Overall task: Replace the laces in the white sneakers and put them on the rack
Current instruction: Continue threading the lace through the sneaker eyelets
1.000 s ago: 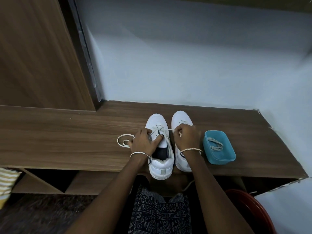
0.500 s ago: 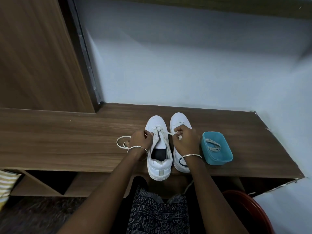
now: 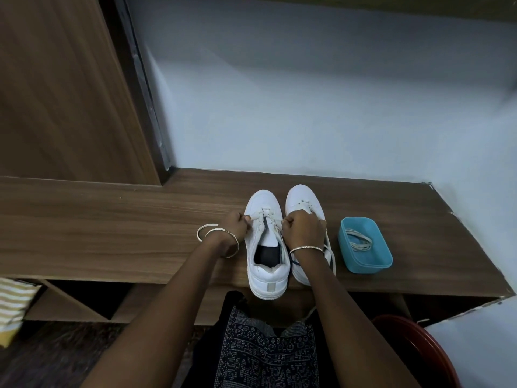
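White sneakers stand side by side on the wooden table [image 3: 112, 233], toes toward the wall, heels at the front edge. Left sneaker [image 3: 265, 273]: tongue up, a pale lace [image 3: 264, 218] runs across its upper eyelets. Left grip [image 3: 233, 225]: fingers curled, pinching one end of that lace at the shoe's left side. Right grip [image 3: 303, 231]: closed into a fist on the other end at the shoe's right side. This hand sits over the right sneaker [image 3: 303, 197] and hides its middle. Thin bangle on each wrist. Slack lace loop [image 3: 199, 231] lies on the table just left of the left grip. Right sneaker's own lace [image 3: 333, 256] hangs loose down its outer side. Blue tub [image 3: 363, 268] sits on the table just right of the pair, not touching; coiled laces [image 3: 359, 240] inside. Red round rim [image 3: 419, 351] shows below the table at lower right. Striped cloth [image 3: 11, 301] at the far left edge.
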The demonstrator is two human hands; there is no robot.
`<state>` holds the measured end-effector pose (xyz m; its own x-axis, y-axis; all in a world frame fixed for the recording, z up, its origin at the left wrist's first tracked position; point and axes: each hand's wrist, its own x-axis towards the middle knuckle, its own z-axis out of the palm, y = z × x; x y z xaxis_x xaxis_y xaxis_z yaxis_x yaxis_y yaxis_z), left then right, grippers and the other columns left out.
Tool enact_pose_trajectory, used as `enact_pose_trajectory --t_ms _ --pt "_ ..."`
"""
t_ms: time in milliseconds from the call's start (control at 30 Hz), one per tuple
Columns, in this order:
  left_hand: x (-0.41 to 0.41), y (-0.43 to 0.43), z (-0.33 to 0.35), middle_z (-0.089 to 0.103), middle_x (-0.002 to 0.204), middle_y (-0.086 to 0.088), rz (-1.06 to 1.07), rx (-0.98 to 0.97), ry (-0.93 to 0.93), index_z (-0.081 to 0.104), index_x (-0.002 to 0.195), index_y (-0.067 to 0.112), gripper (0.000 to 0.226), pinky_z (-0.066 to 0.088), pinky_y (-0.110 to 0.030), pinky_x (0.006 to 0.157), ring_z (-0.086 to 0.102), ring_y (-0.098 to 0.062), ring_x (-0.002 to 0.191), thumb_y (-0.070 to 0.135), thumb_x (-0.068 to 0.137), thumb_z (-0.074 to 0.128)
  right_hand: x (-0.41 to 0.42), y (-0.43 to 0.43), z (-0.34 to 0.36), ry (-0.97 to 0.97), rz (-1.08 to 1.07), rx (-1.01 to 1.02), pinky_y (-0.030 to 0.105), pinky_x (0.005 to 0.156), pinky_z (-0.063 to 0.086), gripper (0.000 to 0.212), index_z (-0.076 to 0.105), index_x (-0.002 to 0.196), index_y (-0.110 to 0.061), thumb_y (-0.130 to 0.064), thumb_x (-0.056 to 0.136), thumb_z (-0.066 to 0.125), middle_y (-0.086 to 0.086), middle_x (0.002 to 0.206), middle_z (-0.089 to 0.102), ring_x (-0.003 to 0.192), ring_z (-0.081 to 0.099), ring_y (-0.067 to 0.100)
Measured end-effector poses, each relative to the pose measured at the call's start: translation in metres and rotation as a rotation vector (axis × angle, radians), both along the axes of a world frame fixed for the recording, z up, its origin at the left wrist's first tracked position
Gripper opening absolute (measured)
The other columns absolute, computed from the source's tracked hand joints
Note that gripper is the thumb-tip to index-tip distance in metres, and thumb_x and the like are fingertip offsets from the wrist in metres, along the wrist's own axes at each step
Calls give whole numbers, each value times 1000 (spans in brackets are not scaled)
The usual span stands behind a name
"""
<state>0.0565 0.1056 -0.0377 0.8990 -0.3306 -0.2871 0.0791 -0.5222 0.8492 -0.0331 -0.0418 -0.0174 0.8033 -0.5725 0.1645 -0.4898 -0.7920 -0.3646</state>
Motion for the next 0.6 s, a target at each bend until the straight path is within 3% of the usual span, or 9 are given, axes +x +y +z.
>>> enact_pose_trajectory --t_ms 233,333,400,500,600 --pt "-6 7 6 62 51 0 73 -301 113 49 75 11 26 52 -39 74 61 -13 54 5 100 50 -3 0 2 -87 25 75 37 92 41 21 78 95 -21 -22 90 58 1 92 75 96 65 27" --pt "-9 11 25 55 58 -10 67 -360 86 51 74 7 25 47 -22 48 54 -10 42 2 99 52 -7 5 9 -241 44 84 40 87 48 20 77 97 -20 -19 86 61 0 93 76 96 65 28" --pt "-11 11 40 57 60 -12 87 -431 116 53 77 6 23 43 -19 41 53 -8 37 -1 98 51 -10 14 14 -363 106 173 40 81 54 16 77 90 -18 -16 84 62 -2 87 75 87 67 22" --pt "-12 11 59 68 63 -9 92 -586 205 62 83 5 22 47 -23 54 62 -11 46 0 100 48 -11 36 24 -430 195 429 31 76 56 8 74 84 -15 -11 83 66 -6 80 73 74 66 9" --pt "-11 15 77 74 79 -6 31 -668 262 66 96 4 23 54 -24 67 70 -13 70 -1 100 45 -10 56 32 -369 167 778 26 81 54 21 64 102 -17 -14 83 72 -5 84 73 80 69 9"
